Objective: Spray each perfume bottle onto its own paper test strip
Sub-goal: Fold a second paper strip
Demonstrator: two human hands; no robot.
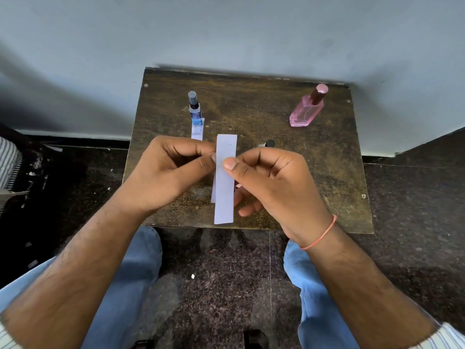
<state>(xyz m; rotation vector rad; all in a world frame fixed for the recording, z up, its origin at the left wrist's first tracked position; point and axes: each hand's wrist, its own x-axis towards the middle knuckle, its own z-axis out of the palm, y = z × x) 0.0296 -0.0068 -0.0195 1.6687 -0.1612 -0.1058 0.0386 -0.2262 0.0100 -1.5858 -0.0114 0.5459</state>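
Note:
Above the small worn wooden table (251,102) I hold a white paper test strip (224,192) upright. My left hand (171,172) pinches its left edge and my right hand (271,182) pinches its right side under the thumb. A second strip edge peeks out behind it at the lower left. A blue spray bottle (195,109) stands at the back left, with another strip (197,132) lying in front of it. At the back right stands a pink perfume bottle (305,109). The black cap of a third bottle (268,143) shows just behind my right hand.
The table stands against a pale wall (226,34). Dark speckled floor (219,285) surrounds it, and my knees in blue jeans (136,273) sit at its front edge. A striped object (7,162) lies at the far left.

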